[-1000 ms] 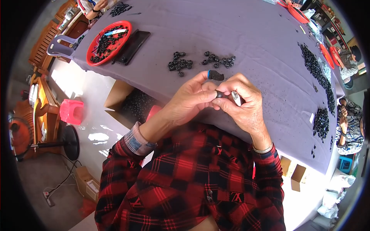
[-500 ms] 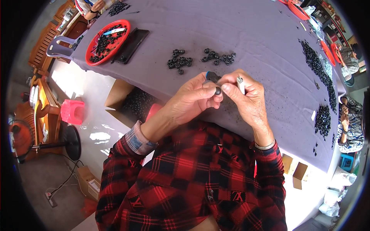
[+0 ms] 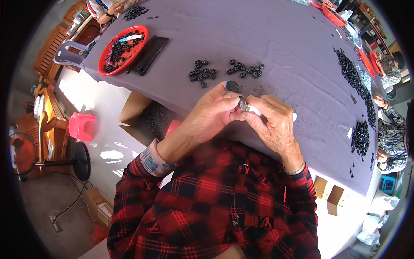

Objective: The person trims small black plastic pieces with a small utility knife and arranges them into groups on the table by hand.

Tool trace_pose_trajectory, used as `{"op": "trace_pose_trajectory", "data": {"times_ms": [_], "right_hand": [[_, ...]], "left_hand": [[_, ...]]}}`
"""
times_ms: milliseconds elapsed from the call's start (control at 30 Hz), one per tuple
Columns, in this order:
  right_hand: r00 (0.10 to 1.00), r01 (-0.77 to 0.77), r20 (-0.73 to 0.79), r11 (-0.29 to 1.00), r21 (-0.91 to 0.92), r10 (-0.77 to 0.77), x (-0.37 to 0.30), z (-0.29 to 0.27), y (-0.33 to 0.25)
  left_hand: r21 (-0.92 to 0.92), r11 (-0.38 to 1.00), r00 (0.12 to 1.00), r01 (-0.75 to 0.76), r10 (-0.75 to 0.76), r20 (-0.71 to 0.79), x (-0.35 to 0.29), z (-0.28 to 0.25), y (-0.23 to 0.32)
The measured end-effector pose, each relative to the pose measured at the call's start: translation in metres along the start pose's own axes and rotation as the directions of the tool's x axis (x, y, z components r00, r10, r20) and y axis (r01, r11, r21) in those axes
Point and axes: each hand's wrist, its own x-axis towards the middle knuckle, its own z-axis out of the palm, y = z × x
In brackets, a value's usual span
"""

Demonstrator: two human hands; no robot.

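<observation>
Left hand: the left hand (image 3: 213, 113) is raised over the near edge of the desk (image 3: 280, 47); its fingers (image 3: 228, 97) are closed in a pinch on a small black ring-shaped part (image 3: 242, 100).
Right hand: the right hand (image 3: 271, 125) meets the left hand from the other side; its fingers (image 3: 254, 121) are closed around a slim metal tool (image 3: 252, 110), whose tip touches the black part.
Part location: the small black ring-shaped part sits between the two thumbs, above the desk edge, just in front of the person's chest.
Desk: covered by a purple cloth; dark dust marks the cloth just beyond the hands.
Near piles: two loose groups of black ring parts, the left group (image 3: 202, 74) and the right group (image 3: 246, 69), lie beyond the hands, near each other but apart.
Far piles: a long band of black parts (image 3: 353, 82) runs along the right side of the desk; a denser heap (image 3: 360, 136) lies near the right edge.
Red tray: a round red tray (image 3: 123, 49) at the far left of the desk holds more black parts.
Phone: a dark flat phone (image 3: 149, 54) lies just beside the red tray, on its right.
Clothing: red and black checked shirt (image 3: 215, 207); a metal bracelet (image 3: 295, 171) on the right wrist.
Under desk: an open cardboard box (image 3: 142, 114) of black parts on the floor; a pink stool (image 3: 81, 126) to its left.
Other people: a person's hands (image 3: 112, 8) at the far left end; another person (image 3: 390, 142) at the right edge.
</observation>
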Motion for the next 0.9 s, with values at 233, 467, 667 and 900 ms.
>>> {"op": "trace_pose_trajectory", "data": {"times_ms": [233,467,667,900], "right_hand": [[1.0,-0.004,-0.023,1.0,0.029,0.005,-0.0006,0.0035,0.0006],[0.999,-0.016,0.038,0.995,-0.101,0.019,0.0,-0.0035,-0.0049],[0.998,-0.036,0.045,0.996,-0.081,0.04,-0.0016,-0.003,-0.0024],[0.998,-0.021,0.065,0.997,-0.081,0.026,-0.0013,-0.0045,-0.0043]], "left_hand": [[0.008,1.0,1.0,0.013,-0.013,-0.009,0.0007,-0.0017,0.0009],[0.003,1.0,0.999,0.017,-0.017,-0.027,0.0013,-0.0031,-0.002],[0.001,0.999,0.996,0.053,-0.053,-0.074,0.0006,0.0022,-0.004],[-0.024,0.998,0.996,0.065,-0.067,-0.06,-0.0007,0.001,-0.0046]]}}
